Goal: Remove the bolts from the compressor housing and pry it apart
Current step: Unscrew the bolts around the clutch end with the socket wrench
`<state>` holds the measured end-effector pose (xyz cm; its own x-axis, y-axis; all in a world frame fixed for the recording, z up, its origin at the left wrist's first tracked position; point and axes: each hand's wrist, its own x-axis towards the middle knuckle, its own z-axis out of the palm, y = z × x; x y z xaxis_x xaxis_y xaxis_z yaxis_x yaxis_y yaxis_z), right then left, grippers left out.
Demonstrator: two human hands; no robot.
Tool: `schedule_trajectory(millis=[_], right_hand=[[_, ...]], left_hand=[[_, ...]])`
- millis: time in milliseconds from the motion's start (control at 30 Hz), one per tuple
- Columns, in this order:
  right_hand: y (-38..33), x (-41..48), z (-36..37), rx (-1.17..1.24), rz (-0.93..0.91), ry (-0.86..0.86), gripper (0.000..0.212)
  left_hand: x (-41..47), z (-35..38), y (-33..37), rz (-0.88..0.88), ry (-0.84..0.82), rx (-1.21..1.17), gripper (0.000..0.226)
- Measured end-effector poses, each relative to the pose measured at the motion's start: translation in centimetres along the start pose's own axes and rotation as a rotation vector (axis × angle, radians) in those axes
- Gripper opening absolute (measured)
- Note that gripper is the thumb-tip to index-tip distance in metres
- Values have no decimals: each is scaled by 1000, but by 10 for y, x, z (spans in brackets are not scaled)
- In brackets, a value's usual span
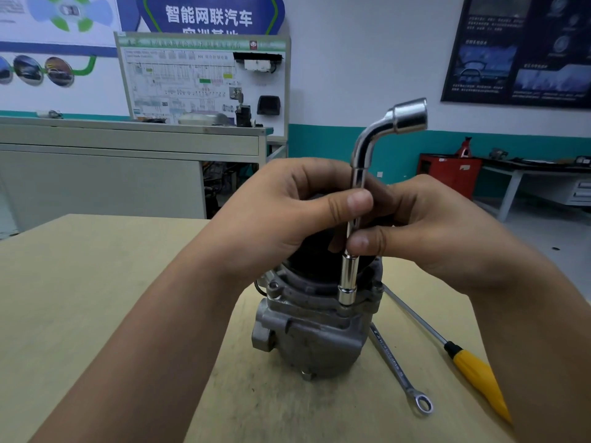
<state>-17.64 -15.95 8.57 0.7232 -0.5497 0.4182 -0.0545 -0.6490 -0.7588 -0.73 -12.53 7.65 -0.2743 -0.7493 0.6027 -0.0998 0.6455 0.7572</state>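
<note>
Left grip [287, 212]: you pinch the socket wrench [348, 279] shaft.
Right grip [431, 228]: you pinch it just below.
Compressor housing [307, 340]: upright on the bench [96, 298], wrench socket seated on its flange.
Right of it: spanner [396, 369], screwdriver [473, 372].

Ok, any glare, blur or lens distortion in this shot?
Head view: glare streaks on the chrome socket wrench; left hand, right hand and compressor housing sharp; wide lens stretches the forearms toward the corners; wall posters look soft.

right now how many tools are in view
3: socket wrench held upright on the compressor housing; ring spanner and yellow screwdriver on the table; more may be hidden.
</note>
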Motion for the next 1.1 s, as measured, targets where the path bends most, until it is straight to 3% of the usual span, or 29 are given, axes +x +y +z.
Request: schedule_trajectory(millis=[100, 267, 433, 600, 733, 933, 1033, 1100], right_hand=[[2, 0, -1, -26, -9, -5, 18], [4, 2, -3, -57, 3, -18, 17], [2, 0, -4, -51, 20, -17, 23], [-3, -2, -3, -126, 20, -8, 42], [-6, 0, 3, -148, 26, 25, 45], [-6, 0, 3, -135, -15, 29, 40], [-3, 0, 0, -92, -14, 11, 35], [-1, 0, -1, -71, -10, 3, 31]], left_hand=[[0, 0, 1, 6, -13, -18, 24], [-1, 1, 1, 1, -16, -5, 24], [-1, -1, -3, 2, -4, 21, 4], [0, 0, -4, 1, 28, 26, 28], [1, 2, -3, -5, 62, 22, 43], [1, 2, -4, -13, 92, -1, 27], [0, 2, -3, 14, 42, 9, 8], [0, 3, -3, 27, 27, -5, 10]])
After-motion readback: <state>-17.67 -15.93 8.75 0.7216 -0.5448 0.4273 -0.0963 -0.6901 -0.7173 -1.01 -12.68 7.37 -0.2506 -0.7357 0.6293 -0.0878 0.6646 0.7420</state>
